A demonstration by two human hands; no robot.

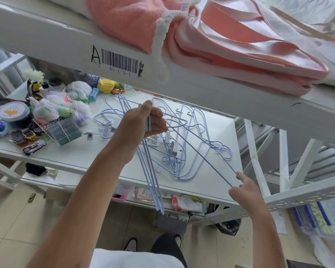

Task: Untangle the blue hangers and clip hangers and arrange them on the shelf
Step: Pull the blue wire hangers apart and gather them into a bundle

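Several blue hangers (153,178) are hanging in a bunch from the left hand (143,120), whose fingers are curling round their upper ends above the shelf (70,153); their long ends are dangling past the shelf's front edge; the right hand (244,190) is pinching the end of another blue hanger's straight bar (201,149) between thumb and fingertips, just off the shelf's front right corner; more blue hangers and clip hangers (172,144) are lying tangled on the shelf; toy cars (34,147) and small clutter are sitting at its left end; pink folded cloth (220,41) is resting on the upper shelf.
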